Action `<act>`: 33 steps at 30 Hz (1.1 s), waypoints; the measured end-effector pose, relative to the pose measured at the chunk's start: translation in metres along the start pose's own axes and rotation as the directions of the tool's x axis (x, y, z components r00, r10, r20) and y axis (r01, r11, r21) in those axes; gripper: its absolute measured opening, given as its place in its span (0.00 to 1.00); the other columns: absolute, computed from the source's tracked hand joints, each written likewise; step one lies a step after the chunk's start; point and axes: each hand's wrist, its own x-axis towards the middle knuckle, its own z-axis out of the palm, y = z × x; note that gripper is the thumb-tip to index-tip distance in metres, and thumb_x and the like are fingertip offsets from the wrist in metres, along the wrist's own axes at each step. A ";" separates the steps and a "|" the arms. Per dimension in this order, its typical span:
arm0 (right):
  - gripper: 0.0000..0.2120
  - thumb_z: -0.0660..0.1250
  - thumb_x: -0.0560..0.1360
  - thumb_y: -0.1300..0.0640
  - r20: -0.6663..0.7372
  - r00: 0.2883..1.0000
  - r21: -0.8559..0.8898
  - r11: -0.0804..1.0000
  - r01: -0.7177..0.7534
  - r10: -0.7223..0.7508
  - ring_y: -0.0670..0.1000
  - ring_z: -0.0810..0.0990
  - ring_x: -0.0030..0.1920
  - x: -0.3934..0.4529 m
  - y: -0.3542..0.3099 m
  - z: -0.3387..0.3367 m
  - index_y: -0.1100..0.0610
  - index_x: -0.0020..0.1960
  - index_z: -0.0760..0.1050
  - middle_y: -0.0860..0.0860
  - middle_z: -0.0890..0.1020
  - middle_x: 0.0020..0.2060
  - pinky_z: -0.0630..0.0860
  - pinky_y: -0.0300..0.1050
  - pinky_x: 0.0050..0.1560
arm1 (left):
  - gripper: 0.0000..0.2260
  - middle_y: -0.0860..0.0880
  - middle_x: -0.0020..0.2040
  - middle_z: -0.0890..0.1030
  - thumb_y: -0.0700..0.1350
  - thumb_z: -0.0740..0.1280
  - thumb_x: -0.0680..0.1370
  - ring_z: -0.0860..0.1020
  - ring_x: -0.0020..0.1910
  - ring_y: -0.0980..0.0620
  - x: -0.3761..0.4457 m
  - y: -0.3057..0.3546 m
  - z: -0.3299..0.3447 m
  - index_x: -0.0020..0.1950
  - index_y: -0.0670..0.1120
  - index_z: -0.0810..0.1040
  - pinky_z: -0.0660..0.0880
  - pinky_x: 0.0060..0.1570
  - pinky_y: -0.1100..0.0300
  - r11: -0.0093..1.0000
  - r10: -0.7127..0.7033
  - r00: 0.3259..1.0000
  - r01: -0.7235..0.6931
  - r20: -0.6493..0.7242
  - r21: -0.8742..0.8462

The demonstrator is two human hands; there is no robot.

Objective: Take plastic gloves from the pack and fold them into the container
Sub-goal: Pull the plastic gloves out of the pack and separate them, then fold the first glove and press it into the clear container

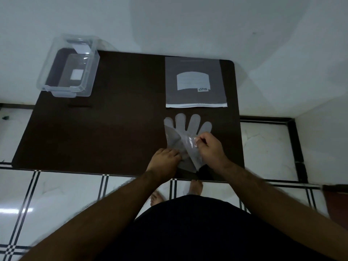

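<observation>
Right hand [209, 146] pinches crinkly translucent glove [188, 127] flap; left hand [165, 157] holds cuff. Flat grey "SVP" pack [195, 81] at 12 o'clock.

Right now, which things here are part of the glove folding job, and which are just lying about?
Job: plastic glove, right hand pinching its fold, left hand on it; glove pack; clear container.
Not job: dark table underneath; tiled floor; brownish thing at right edge, unclear.

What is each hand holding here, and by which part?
The right hand pinches the plastic glove by its folded-over side edge; the left hand rests on its cuff end, whether gripping cannot be told.
</observation>
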 end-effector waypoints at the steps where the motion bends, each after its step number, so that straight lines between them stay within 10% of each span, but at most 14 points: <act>1: 0.02 0.65 0.85 0.60 -0.017 1.000 0.005 1.000 -0.005 0.005 0.46 0.79 0.46 0.003 -0.002 -0.005 0.57 0.55 0.77 0.49 0.79 0.46 0.77 0.41 0.45 | 0.19 0.51 0.74 0.77 0.55 0.70 0.81 0.74 0.74 0.48 0.000 -0.001 0.001 0.72 0.54 0.77 0.66 0.76 0.47 1.000 -0.006 1.000 0.006 0.000 0.005; 16: 0.04 0.64 0.86 0.56 -0.171 0.985 -0.077 0.997 -0.006 -0.007 0.46 0.78 0.49 0.047 -0.052 -0.097 0.55 0.55 0.76 0.48 0.79 0.48 0.74 0.38 0.46 | 0.14 0.50 0.63 0.82 0.57 0.62 0.85 0.79 0.63 0.48 0.024 0.006 -0.029 0.64 0.53 0.82 0.70 0.70 0.45 0.994 -0.032 0.991 0.019 0.129 0.105; 23: 0.02 0.64 0.85 0.57 -0.171 0.975 -0.194 0.975 0.107 -0.141 0.48 0.79 0.48 0.054 -0.077 -0.121 0.54 0.55 0.76 0.49 0.79 0.48 0.75 0.38 0.48 | 0.14 0.52 0.50 0.85 0.57 0.62 0.85 0.83 0.50 0.51 0.033 0.002 -0.056 0.55 0.52 0.84 0.80 0.60 0.47 0.953 -0.210 0.967 0.236 0.146 -0.189; 28: 0.03 0.64 0.85 0.57 -0.018 0.952 -0.340 0.897 0.283 -0.307 0.42 0.77 0.48 0.052 -0.109 -0.144 0.54 0.56 0.76 0.46 0.79 0.48 0.71 0.36 0.46 | 0.14 0.51 0.61 0.85 0.49 0.69 0.83 0.81 0.54 0.56 0.049 0.003 -0.120 0.68 0.51 0.82 0.80 0.60 0.55 0.842 -0.328 0.929 0.206 -0.169 -0.499; 33: 0.03 0.66 0.84 0.57 0.084 0.886 -0.443 0.779 0.444 -0.457 0.49 0.78 0.49 0.051 -0.159 -0.170 0.54 0.54 0.79 0.49 0.80 0.48 0.73 0.39 0.48 | 0.39 0.49 0.80 0.72 0.45 0.79 0.76 0.71 0.78 0.52 0.088 -0.005 -0.213 0.84 0.49 0.66 0.71 0.74 0.54 0.660 -0.302 0.911 -0.012 -0.280 -0.751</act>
